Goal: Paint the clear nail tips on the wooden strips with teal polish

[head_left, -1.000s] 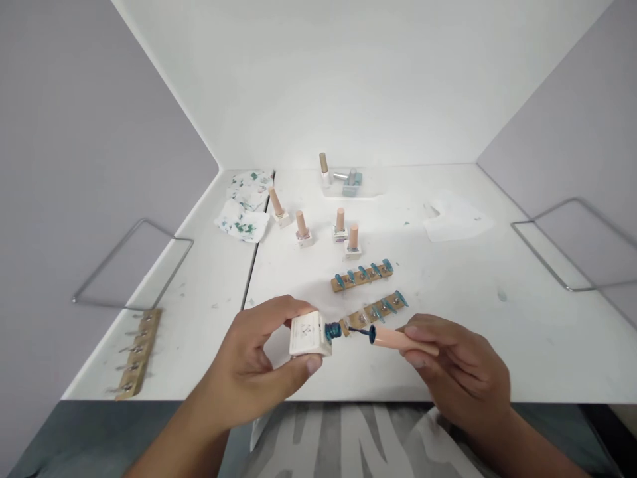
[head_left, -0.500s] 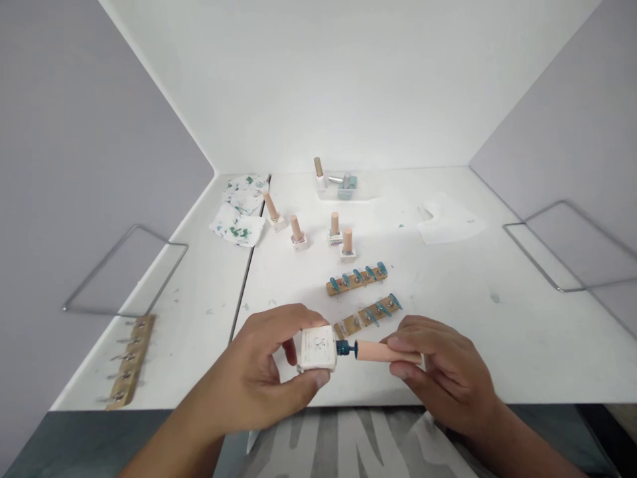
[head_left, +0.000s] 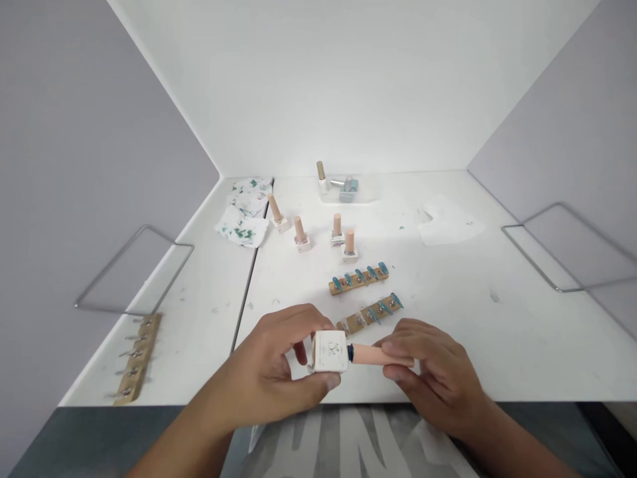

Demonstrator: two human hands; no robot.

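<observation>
Beyond the left hand (head_left: 281,378) and right hand (head_left: 438,372), pale walls (head_left: 348,86) enclose a smudged white desk (head_left: 448,279). The left grips a boxy white bottle (head_left: 331,352) sideways; the right pinches its peach cap (head_left: 369,355) at the dark-blue neck (head_left: 350,352).

Counter (head_left: 468,285) open between right hand (head_left: 438,375) and right frame (head_left: 530,259); straight ahead two nail strips (head_left: 369,315) block, four bottles (head_left: 350,241) behind them; left side pinched by left frame (head_left: 109,266) and third strip (head_left: 140,358)

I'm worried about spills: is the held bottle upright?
No, the left hand holds the white bottle sideways, its neck pointing toward the peach cap in the right hand.
</observation>
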